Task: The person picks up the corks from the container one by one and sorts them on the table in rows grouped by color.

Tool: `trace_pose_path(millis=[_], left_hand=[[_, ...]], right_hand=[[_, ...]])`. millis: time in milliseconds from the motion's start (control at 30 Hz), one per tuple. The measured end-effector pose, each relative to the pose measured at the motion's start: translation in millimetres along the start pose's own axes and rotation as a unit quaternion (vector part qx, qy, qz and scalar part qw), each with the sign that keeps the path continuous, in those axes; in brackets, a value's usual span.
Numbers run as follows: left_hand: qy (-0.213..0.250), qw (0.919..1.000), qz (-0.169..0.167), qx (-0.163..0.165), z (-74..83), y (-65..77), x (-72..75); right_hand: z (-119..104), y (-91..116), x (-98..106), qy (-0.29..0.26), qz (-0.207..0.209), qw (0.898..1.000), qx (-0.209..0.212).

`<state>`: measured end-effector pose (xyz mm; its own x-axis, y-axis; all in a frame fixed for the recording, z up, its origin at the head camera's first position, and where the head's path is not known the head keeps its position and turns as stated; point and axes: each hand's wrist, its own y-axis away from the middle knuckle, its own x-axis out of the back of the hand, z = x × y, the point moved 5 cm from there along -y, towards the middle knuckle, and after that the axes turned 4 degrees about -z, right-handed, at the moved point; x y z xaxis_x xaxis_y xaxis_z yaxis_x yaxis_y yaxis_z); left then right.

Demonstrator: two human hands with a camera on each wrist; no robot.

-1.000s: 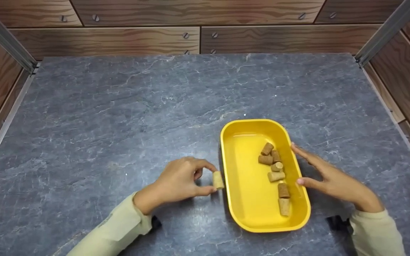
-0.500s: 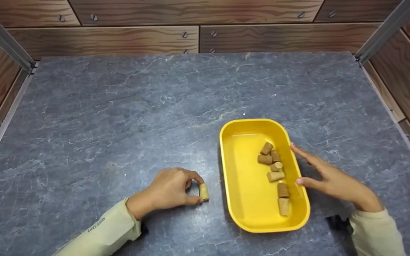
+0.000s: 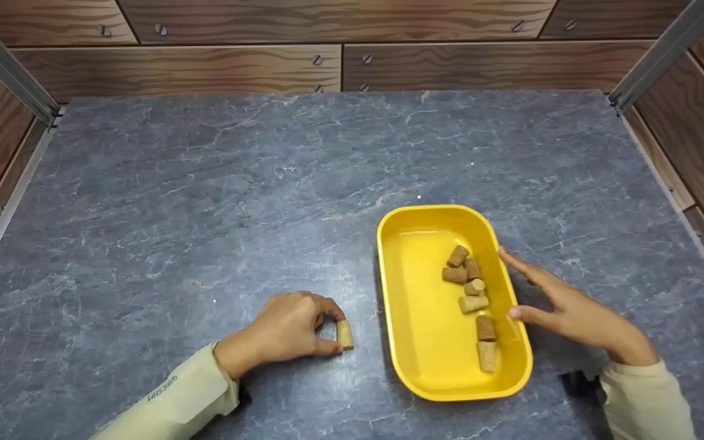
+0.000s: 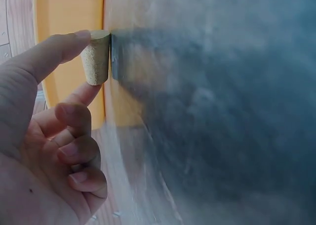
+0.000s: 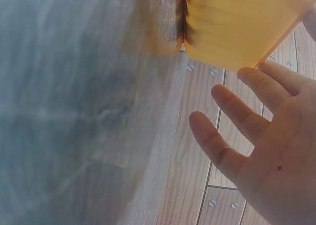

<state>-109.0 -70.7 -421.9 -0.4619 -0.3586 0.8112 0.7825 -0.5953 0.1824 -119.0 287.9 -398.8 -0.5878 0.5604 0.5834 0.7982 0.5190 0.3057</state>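
Between thumb and index finger, my left hand [image 3: 291, 327] pinches a pale tapered cork [image 3: 344, 335] at the tabletop, left of a yellow tub [image 3: 413, 391]. The left wrist view shows this cork [image 4: 97, 59] held by its two ends, with the other fingers curled loosely below. Inside the tub, along its right side, lie several corks, among them a brown cork [image 3: 486, 328] and a light cork [image 3: 473, 304]. My right hand [image 3: 578, 315] rests its thumb and fingertips on the tub's right wall, fingers extended. In the right wrist view those fingers are spread beside the yellow wall [image 5: 242, 27].
The grey marbled table [image 3: 236, 183] stretches left of and behind the tub. Wood-patterned panels [image 3: 205, 70] stand along the back and both sides, with metal posts [image 3: 16, 67] at the far corners.
My left hand has carried the pale cork left and toward me, away from the tub's left rim, down to the tabletop. The right hand and tub have stayed in place.
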Motion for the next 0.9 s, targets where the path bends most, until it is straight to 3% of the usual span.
trace_pose_path(millis=[367,633,900], left_hand=[[0.006,0.9998,-0.014,0.016,-3.3,0.7,4.7],[0.031,0.9994,0.004,0.014,2.5,2.3,15.5],[0.11,0.9937,0.021,0.002,16.5,-1.1,30.6]], right_hand=[[-0.7,-0.4,-0.2,0.006,-0.002,1.0,-0.004],[-1.4,0.0,-0.7,0.001,-0.007,1.0,-0.001],[0.3,0.2,-2.1,-0.013,-0.017,1.0,0.004]])
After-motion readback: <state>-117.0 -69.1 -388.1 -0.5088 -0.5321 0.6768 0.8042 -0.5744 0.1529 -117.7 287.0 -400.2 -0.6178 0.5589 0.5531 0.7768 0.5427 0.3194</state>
